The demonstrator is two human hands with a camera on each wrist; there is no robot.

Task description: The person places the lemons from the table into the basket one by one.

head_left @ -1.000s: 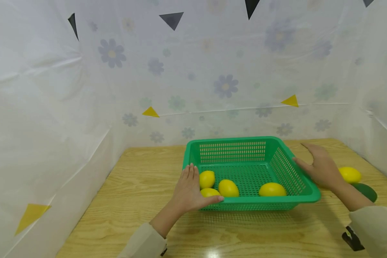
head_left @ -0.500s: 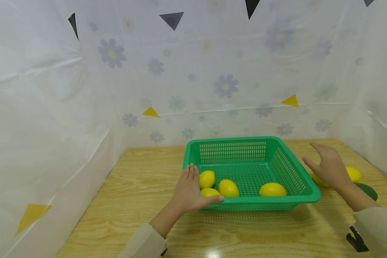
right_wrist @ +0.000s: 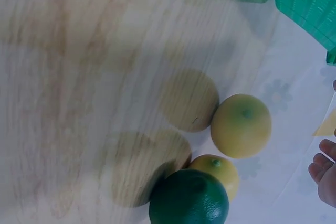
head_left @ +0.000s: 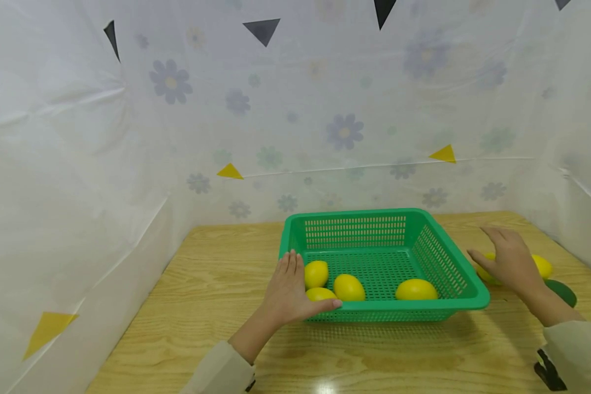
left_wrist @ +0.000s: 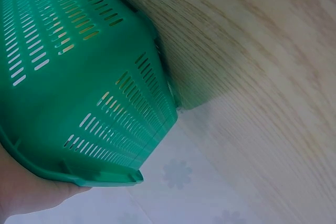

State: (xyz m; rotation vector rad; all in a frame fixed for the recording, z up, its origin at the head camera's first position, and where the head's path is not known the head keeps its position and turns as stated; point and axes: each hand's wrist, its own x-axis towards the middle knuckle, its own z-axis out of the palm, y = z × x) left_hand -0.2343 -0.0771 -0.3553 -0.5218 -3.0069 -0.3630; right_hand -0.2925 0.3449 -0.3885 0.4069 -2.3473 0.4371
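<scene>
A green plastic basket (head_left: 389, 305) with slotted walls stands on the table, with several lemons (head_left: 348, 288) inside. My left hand (head_left: 287, 298) rests on its front left corner, fingers straight along the left rim and thumb along the front rim. Beyond the basket's right side, my right hand (head_left: 514, 265) hovers with fingers apart over a lemon (head_left: 485, 277), which it partly hides. A second lemon (head_left: 543, 266) and a dark green rounded fruit (head_left: 563, 293) lie close by. In the right wrist view a gap separates the fingertips from the nearer lemon (right_wrist: 241, 126).
The wooden table (head_left: 202, 290) extends to the left and in front of the basket. Behind it and on both sides hang pale flowered sheets (head_left: 285, 98) marked with yellow and black triangles.
My right hand has moved off the basket's right rim, to the right and then slightly down over the lemon beside it. The left hand and the basket have stayed put.
</scene>
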